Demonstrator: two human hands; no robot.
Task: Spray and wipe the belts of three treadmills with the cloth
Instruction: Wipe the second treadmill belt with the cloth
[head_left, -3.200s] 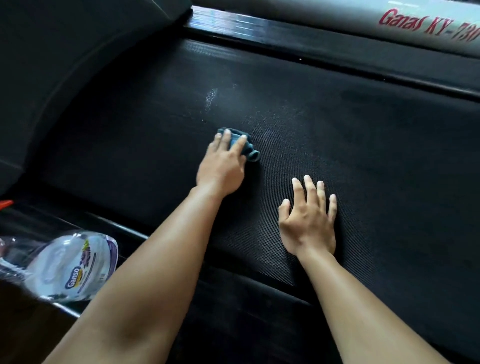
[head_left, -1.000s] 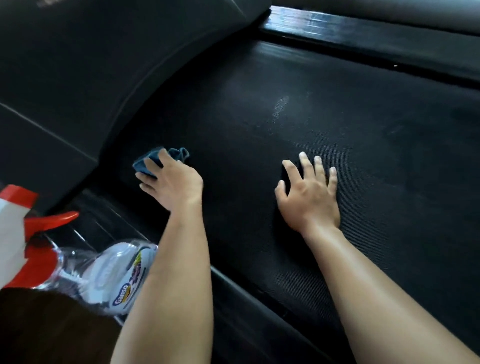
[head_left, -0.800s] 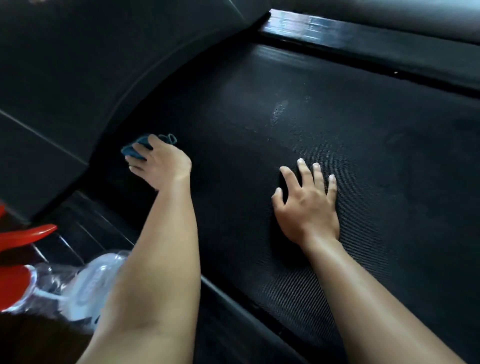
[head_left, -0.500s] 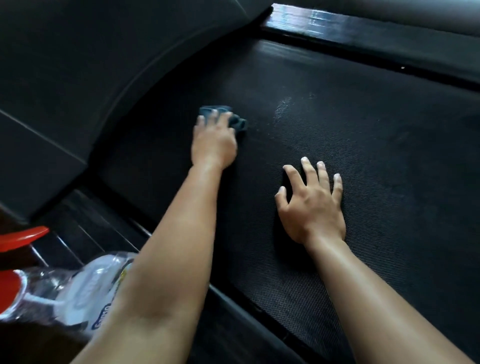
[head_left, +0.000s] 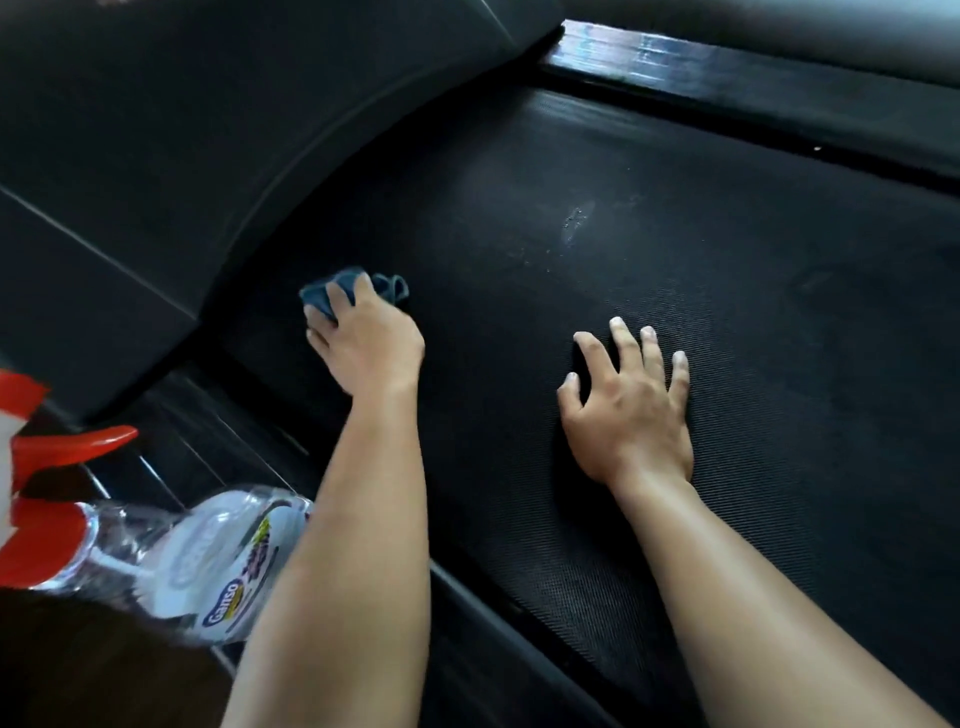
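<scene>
Your left grip (head_left: 367, 345) clutched a crumpled blue cloth (head_left: 328, 294) on the black textured belt (head_left: 737, 291); your right grip (head_left: 631, 410) lay flat, empty.

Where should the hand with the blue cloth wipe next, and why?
Probably slide the left hand and its cloth across the belt toward the pale streak; it lies apart from the cloth, seemingly unwiped.
</scene>
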